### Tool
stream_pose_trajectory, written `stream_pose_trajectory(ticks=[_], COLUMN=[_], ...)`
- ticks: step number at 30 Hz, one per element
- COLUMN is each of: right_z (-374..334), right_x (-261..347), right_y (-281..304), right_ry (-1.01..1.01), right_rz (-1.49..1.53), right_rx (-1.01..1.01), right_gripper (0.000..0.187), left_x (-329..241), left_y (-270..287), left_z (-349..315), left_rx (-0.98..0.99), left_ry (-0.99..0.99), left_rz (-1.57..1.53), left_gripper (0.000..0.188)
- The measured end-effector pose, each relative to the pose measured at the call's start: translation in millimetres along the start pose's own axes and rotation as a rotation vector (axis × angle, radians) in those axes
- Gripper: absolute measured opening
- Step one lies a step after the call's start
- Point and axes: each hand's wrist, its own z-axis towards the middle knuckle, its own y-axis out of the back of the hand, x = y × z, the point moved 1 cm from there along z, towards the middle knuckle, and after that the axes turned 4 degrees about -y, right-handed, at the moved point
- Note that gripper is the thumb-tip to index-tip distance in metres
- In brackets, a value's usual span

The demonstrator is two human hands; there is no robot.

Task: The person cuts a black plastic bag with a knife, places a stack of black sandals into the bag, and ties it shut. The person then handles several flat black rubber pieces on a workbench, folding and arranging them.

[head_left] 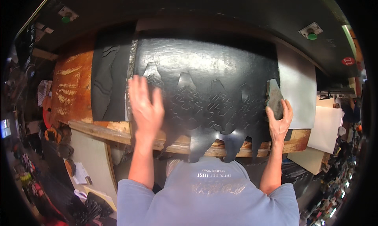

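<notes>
A large shiny black sheet of leather-like material (220, 53) lies on the work surface, its ragged cut edge drooping over the front. Several tapered cut shapes and zigzag lines mark its front half. My left hand (146, 104), slightly blurred, is over the sheet's left side with fingers spread and nothing held. Whether it touches the sheet I cannot tell. At the sheet's right edge my right hand (280, 118) grips a cutting die (275, 96), a grey-brown tapered block with a thin rim, between thumb and fingers. The palm side of that hand is partly hidden.
A dark machine beam with green push buttons (312, 36) (66, 19) spans the far side. To the left lie a dark wrinkled piece (106, 76) and a worn orange-brown board (73, 80). On the right is a pale grey panel (299, 84). A wooden rail (102, 132) runs along the front.
</notes>
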Motion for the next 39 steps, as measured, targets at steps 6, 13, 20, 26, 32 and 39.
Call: stream_pose_trajectory(ticks=[6, 13, 20, 26, 32, 39], right_z=[30.6, 29.0, 12.5, 16.2, 19.7, 6.0], right_x=[100.4, 256.8, 294.5, 297.9, 293.1, 290.4], right_y=[-32.4, -126.2, -182.6, -181.9, -181.4, -141.0], right_ry=[0.352, 0.653, 0.619, 0.754, 0.675, 0.969], right_rz=[0.504, 0.759, 0.737, 0.629, 0.852, 0.929], right_rx=[0.190, 0.483, 0.402, 0.369, 0.399, 0.431], right_gripper=[0.038, 0.033, 0.047, 0.053, 0.044, 0.029], left_x=[36.1, 53.2, 68.5, 66.1, 69.5, 84.8], left_y=[0.6, 2.1, 0.3, -7.7, -11.3, -7.8], left_z=[16.0, 53.9, 82.4, 86.5, 82.7, 79.6], left_rx=[0.077, 0.135, 0.389, 0.372, 0.358, 0.293], left_ry=[0.153, 0.392, 0.643, 0.606, 0.550, 0.652], left_rz=[-0.087, -0.093, -0.695, -1.145, -1.378, -0.935], left_gripper=[0.047, 0.054, 0.037, 0.040, 0.033, 0.032])
